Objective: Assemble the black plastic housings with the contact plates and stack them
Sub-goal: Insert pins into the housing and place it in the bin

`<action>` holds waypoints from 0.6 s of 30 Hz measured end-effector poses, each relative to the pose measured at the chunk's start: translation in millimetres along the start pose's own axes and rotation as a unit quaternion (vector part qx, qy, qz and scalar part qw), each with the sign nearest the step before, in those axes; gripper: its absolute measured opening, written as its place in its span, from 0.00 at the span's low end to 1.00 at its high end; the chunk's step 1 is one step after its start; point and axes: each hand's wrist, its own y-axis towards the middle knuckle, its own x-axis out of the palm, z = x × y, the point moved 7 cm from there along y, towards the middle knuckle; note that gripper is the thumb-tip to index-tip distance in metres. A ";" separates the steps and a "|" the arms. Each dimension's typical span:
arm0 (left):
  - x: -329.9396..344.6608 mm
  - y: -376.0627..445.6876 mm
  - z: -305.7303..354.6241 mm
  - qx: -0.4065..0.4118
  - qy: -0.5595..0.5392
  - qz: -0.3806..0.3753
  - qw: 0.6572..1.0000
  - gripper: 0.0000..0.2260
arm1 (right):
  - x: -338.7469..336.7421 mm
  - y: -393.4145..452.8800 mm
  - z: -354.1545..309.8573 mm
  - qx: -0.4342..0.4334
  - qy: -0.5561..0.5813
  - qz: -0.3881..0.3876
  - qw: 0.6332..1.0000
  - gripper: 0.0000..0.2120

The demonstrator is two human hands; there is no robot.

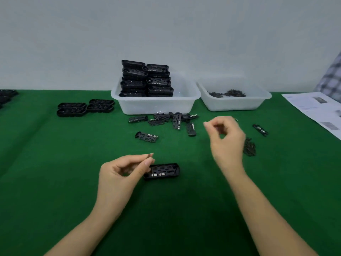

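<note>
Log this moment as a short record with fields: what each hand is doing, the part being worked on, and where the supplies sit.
left hand: pinches a small dark piece between thumb and forefinger
right hand: raised above the cloth, fingers curled; blurred, so any held item is unclear
work piece: black housing flat on the green cloth, beside the left hand
left bin: stacked black housings
right bin: small dark parts
loose contact plates: scattered in front of the left bin
</note>
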 end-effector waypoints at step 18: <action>30.0 1.5 18.3 0.273 0.510 -0.071 0.813 0.03 | 63.5 -61.8 5.0 -0.092 -0.212 -0.484 0.844 0.35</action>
